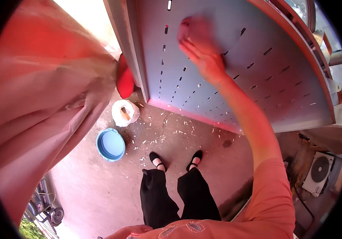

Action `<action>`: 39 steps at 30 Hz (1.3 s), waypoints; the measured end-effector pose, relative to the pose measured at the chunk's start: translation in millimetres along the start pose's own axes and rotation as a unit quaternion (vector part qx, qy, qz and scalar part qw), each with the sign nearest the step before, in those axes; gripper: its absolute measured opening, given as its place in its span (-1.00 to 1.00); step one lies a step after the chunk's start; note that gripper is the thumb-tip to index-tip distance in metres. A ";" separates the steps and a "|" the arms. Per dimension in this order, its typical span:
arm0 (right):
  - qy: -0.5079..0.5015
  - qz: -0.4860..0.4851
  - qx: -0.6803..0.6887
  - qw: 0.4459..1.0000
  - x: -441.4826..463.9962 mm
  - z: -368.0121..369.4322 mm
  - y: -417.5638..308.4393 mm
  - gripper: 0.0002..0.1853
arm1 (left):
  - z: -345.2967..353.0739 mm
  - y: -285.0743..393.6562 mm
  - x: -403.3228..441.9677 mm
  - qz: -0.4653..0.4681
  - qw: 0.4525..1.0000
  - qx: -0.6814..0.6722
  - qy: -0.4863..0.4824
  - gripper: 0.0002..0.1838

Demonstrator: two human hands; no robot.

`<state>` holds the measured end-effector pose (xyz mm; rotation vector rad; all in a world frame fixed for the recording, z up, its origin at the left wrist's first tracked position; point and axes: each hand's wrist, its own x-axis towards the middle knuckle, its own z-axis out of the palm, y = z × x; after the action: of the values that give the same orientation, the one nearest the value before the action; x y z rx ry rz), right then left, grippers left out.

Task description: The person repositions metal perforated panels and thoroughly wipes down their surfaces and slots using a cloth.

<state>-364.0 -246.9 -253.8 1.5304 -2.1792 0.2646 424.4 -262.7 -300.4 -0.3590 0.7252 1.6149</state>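
My right hand (pixel 209 65) reaches up to the large grey panel (pixel 203 85), which has rows of slots. It presses a reddish cloth-like pad (pixel 201 34), smeared by motion, against the panel's upper part. The fingers bend around the pad's lower left edge. At the bottom edge, beside my shirt, a small part of what looks like my left hand (pixel 137 230) shows; its fingers cannot be made out.
A blue basin (pixel 111 144) and a white-lined bin (pixel 125 113) stand on the concrete floor, among scattered pale bits. A big draped sheet (pixel 47 95) hangs at left. An outdoor fan unit (pixel 318 171) is at right, a wheeled cart (pixel 49 209) at lower left.
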 end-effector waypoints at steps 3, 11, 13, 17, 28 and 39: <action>-0.271 -0.130 0.027 0.953 -85.5 76.1 -8.2 -0.54 | -53.1 -13.9 63.5 -0.116 0.987 0.091 -0.062 -0.77; -0.095 0.102 -0.119 0.983 -148.2 -129.4 82.1 -0.57 | -22.7 249.3 213.2 0.102 0.831 0.546 0.036 -0.39; 0.048 0.067 -0.166 0.983 -107.8 -180.1 102.1 -0.61 | 23.9 253.6 244.2 0.140 0.817 0.559 -0.038 -0.38; 0.140 0.079 -0.294 0.942 -108.3 -144.4 136.2 -0.41 | 55.1 197.4 274.1 0.186 0.765 0.601 -0.137 -0.47; 0.236 -0.002 -0.343 0.909 -152.4 -77.2 164.3 -0.43 | 8.9 206.7 331.6 0.149 0.900 0.209 -0.353 -0.74; 0.065 0.006 -0.179 0.982 -389.6 204.3 22.8 -0.74 | -356.9 323.2 321.6 0.243 0.842 0.390 0.282 -0.81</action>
<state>-331.1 4.0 -614.3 1.2639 -2.0036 -0.0248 -9.0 -252.9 -684.4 -0.0290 1.9749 1.5087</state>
